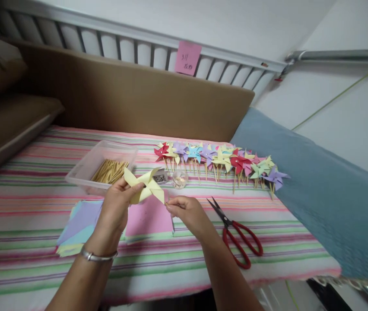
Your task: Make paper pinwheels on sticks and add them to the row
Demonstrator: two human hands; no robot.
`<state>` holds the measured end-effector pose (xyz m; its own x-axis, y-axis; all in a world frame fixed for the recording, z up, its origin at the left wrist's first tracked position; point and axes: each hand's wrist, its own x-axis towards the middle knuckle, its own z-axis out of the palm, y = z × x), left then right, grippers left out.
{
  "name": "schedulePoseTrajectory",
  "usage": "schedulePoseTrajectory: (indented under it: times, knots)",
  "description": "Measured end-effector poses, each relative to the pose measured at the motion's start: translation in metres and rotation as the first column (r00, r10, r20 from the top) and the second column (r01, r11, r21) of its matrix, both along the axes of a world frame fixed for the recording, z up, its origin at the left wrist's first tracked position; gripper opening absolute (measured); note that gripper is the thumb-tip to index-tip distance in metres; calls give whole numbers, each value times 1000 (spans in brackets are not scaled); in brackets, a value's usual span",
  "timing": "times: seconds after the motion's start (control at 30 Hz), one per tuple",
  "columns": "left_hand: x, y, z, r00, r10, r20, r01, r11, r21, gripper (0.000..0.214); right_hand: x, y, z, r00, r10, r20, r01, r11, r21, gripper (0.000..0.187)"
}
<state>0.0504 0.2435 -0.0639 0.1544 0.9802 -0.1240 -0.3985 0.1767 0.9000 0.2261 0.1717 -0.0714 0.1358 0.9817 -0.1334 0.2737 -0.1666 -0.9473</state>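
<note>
My left hand [116, 203] is closed around the middle of a folded yellow paper pinwheel [147, 185], held just above the striped cloth. My right hand [184, 209] pinches the pinwheel's lower right tip with thumb and forefinger. Under both hands lie stacks of coloured paper squares, a pink sheet [148, 218] on top of one and a purple sheet [82, 218] on another. A clear plastic box [83, 170] with wooden sticks [109, 170] stands just beyond my left hand.
A row of finished coloured pinwheels [223, 162] on sticks lies across the far right of the striped table [25, 207]. Red-handled scissors [236, 235] rest right of my right hand. A small clear dish [180, 178] and pins [160, 177] sit behind the pinwheel. Blue cloth [316, 194] covers the right side.
</note>
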Motion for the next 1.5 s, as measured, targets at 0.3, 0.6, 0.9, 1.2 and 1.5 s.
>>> schedulePoseTrajectory:
  times: [0.3,0.6,0.9,1.2,1.5]
  knots:
    - [-8,5,2,997,31,-65,-21,988,155,55,0,3,-5,1000,-5,13,5,1000,-14,20]
    - [-31,19,-5,703,477,-528,170,608,776,37,6,-1,8,1000,18,-5,-18,998,-67,18]
    - [-27,19,-8,615,593,-519,218,505,835,14,9,1,0,996,-40,-86,37,999,-30,20]
    - [-1,-2,-7,609,622,-491,243,443,863,6,0,3,-3,951,-72,-300,72,997,-12,18]
    - [14,-20,-2,654,596,-467,198,460,865,17,0,6,-10,943,-76,-325,87,996,20,18]
